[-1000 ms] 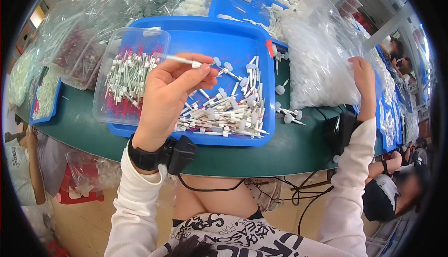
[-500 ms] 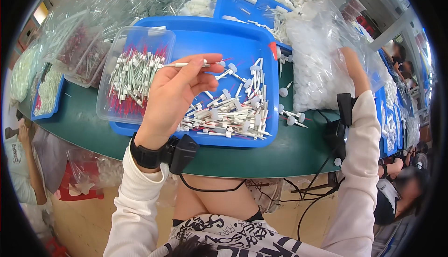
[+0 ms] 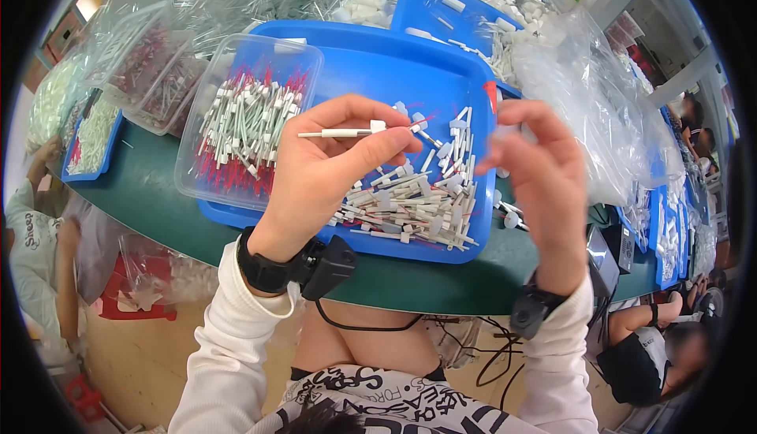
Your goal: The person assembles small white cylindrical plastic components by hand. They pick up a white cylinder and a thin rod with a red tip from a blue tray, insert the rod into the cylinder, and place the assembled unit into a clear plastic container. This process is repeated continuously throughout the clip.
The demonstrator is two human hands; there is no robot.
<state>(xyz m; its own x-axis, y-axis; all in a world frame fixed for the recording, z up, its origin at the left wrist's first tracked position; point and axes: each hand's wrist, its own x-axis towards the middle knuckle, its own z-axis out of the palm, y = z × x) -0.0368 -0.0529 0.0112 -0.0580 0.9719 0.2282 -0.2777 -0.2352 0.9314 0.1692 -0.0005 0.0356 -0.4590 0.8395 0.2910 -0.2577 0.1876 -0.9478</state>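
Observation:
My left hand (image 3: 331, 154) pinches a slim white rod-shaped part (image 3: 339, 133) with a square white collar and red strands at its right end. It is held level above the large blue tray (image 3: 355, 48). My right hand (image 3: 540, 174) is raised over the tray's right edge with its fingers curled. Motion blurs those fingertips, so I cannot make out whether they hold anything. Below the hands, many similar white parts (image 3: 418, 205), some with round white caps, lie loose in the tray. A clear plastic box (image 3: 185, 170) beside my left hand holds upright bundles of white parts with red strands.
A large clear plastic bag (image 3: 583, 95) of white pieces lies right of the tray. More blue trays (image 3: 414, 8) stand behind and on both sides. Clear tubs (image 3: 150, 111) sit at the left. Black cables (image 3: 489, 339) hang below the green table edge (image 3: 426, 296). Other people sit at both sides.
My right hand has come out of the plastic bag and moved left, close to my left hand. The left hand still holds the white part, now nearer the middle of the tray.

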